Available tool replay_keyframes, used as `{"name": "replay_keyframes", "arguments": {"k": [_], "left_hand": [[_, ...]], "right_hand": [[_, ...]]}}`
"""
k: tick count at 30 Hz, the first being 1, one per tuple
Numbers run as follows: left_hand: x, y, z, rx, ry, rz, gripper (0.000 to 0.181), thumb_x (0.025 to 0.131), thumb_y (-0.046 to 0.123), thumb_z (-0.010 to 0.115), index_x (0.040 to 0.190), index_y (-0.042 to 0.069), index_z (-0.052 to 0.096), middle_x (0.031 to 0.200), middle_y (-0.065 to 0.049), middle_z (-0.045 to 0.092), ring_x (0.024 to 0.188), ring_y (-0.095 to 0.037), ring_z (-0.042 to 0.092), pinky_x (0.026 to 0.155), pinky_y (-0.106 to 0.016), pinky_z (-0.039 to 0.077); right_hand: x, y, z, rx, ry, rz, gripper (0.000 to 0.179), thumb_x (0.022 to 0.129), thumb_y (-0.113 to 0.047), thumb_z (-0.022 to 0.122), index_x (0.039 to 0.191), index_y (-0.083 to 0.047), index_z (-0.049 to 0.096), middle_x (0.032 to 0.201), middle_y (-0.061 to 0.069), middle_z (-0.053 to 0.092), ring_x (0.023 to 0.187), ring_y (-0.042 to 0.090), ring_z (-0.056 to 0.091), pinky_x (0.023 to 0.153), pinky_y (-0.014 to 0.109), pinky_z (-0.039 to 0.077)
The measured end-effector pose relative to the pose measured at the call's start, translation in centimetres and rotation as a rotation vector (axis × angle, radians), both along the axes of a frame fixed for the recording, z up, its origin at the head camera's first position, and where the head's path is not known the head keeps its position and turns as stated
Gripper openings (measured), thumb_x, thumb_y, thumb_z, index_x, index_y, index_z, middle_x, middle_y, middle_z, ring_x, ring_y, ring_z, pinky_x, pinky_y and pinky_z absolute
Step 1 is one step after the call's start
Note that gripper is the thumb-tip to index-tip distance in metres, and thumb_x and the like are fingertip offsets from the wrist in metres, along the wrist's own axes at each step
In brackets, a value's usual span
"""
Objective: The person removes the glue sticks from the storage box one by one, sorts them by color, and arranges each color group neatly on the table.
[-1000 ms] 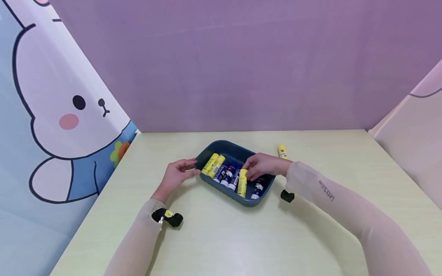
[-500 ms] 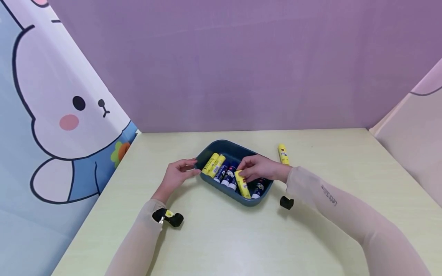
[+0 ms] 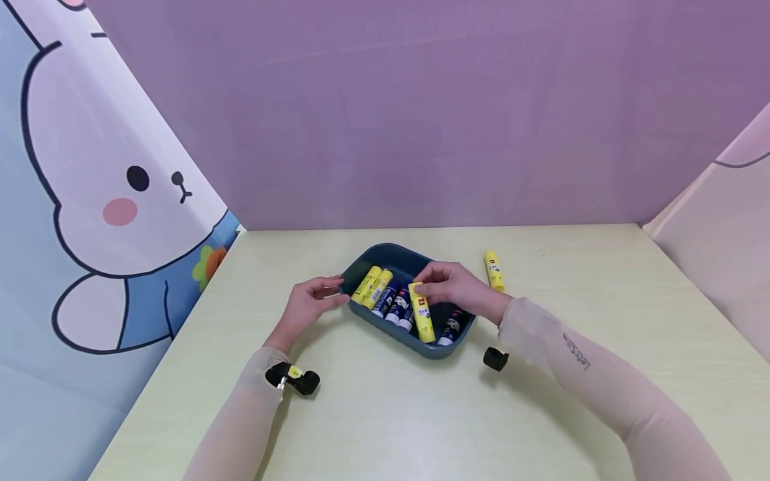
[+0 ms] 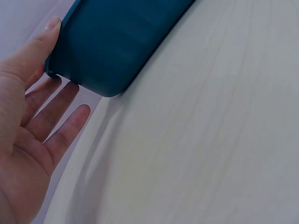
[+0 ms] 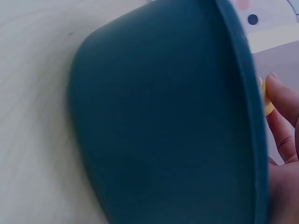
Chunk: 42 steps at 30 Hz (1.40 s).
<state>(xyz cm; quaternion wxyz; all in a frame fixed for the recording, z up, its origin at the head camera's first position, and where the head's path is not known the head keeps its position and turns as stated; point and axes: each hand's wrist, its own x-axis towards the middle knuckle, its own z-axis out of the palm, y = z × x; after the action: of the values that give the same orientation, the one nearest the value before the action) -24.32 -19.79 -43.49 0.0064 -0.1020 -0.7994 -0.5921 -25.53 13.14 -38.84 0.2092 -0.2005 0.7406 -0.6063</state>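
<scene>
In the head view a dark teal plastic bin (image 3: 385, 322) rests on the table. My left hand (image 3: 305, 306) touches the bin's left end, its thumb at the rim and its other fingers loosely spread, as the left wrist view also shows. Over the bin's right part my right hand (image 3: 460, 289) pinches a yellow glue stick (image 3: 424, 321) by its upper end, the stick tilted. In the right wrist view the bin's wall (image 5: 163, 116) hides most of that stick. Inside lie two yellow glue sticks (image 3: 376, 287) at the left and several dark blue ones (image 3: 398, 306).
Another yellow glue stick (image 3: 494, 270) lies on the table (image 3: 385, 414) behind the right wrist. A purple backdrop (image 3: 385, 120) closes off the table's far edge. Small black wrist cameras (image 3: 308, 383) hang near both forearms.
My right hand has raised the yellow glue stick slightly, turned it label outward and shifted it a little left. The left hand and bin stay almost still.
</scene>
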Motion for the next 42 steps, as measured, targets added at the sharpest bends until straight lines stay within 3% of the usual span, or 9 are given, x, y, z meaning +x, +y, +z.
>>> {"name": "replay_keyframes", "arguments": {"k": [12,20,28,32,35,42], "left_hand": [[0.1,0.2,0.2,0.03,0.014,-0.003,0.037,0.086,0.005,0.078,0.12,-0.006,0.067,0.135,-0.02,0.059,0.115,-0.038,0.063,0.084,-0.023,0.057],[0.2,0.1,0.2,0.004,-0.002,-0.002,0.037,0.087,0.006,0.078,0.121,-0.004,0.067,0.136,-0.019,0.059,0.117,-0.036,0.062,0.086,-0.024,0.057],[2.1,0.8,2.9,-0.006,-0.007,-0.022,0.037,0.087,-0.001,0.075,0.12,-0.013,0.063,0.135,-0.026,0.057,0.117,-0.044,0.059,0.085,-0.024,0.057],[2.2,0.9,3.2,-0.011,-0.008,-0.021,0.036,0.087,-0.002,0.074,0.12,-0.013,0.063,0.135,-0.026,0.057,0.117,-0.043,0.06,0.084,-0.023,0.057],[2.2,0.8,3.0,-0.01,-0.007,-0.025,0.036,0.087,-0.002,0.074,0.12,-0.013,0.062,0.135,-0.027,0.056,0.117,-0.044,0.059,0.084,-0.023,0.057],[0.5,0.1,0.5,0.01,-0.019,-0.012,0.037,0.087,-0.001,0.075,0.121,-0.009,0.064,0.138,-0.023,0.056,0.118,-0.041,0.059,0.084,-0.023,0.057]], "right_hand": [[-0.7,1.2,1.1,-0.008,-0.005,-0.153,0.019,0.096,-0.009,0.068,0.113,-0.001,0.065,0.109,0.013,0.066,0.093,0.026,0.065,0.086,0.036,0.059],[-1.1,2.6,1.8,-0.115,0.024,-0.222,0.022,0.097,-0.005,0.064,0.116,0.006,0.06,0.105,0.01,0.064,0.089,0.022,0.064,0.082,0.029,0.059],[-1.5,3.9,2.2,-0.139,0.034,-0.296,0.019,0.099,-0.009,0.063,0.116,0.0,0.061,0.107,0.008,0.063,0.09,0.018,0.066,0.083,0.027,0.058],[-1.8,4.5,2.5,-0.122,0.032,-0.316,0.02,0.099,-0.012,0.063,0.116,-0.002,0.062,0.109,0.007,0.064,0.092,0.018,0.066,0.084,0.027,0.058],[-2.0,5.0,2.5,-0.126,0.04,-0.315,0.017,0.1,-0.013,0.063,0.114,-0.004,0.062,0.107,0.004,0.064,0.091,0.018,0.065,0.083,0.026,0.058],[-2.5,6.7,2.8,-0.19,0.037,-0.362,0.008,0.099,-0.014,0.063,0.106,-0.013,0.067,0.103,0.0,0.065,0.088,0.015,0.065,0.081,0.023,0.058]]}}
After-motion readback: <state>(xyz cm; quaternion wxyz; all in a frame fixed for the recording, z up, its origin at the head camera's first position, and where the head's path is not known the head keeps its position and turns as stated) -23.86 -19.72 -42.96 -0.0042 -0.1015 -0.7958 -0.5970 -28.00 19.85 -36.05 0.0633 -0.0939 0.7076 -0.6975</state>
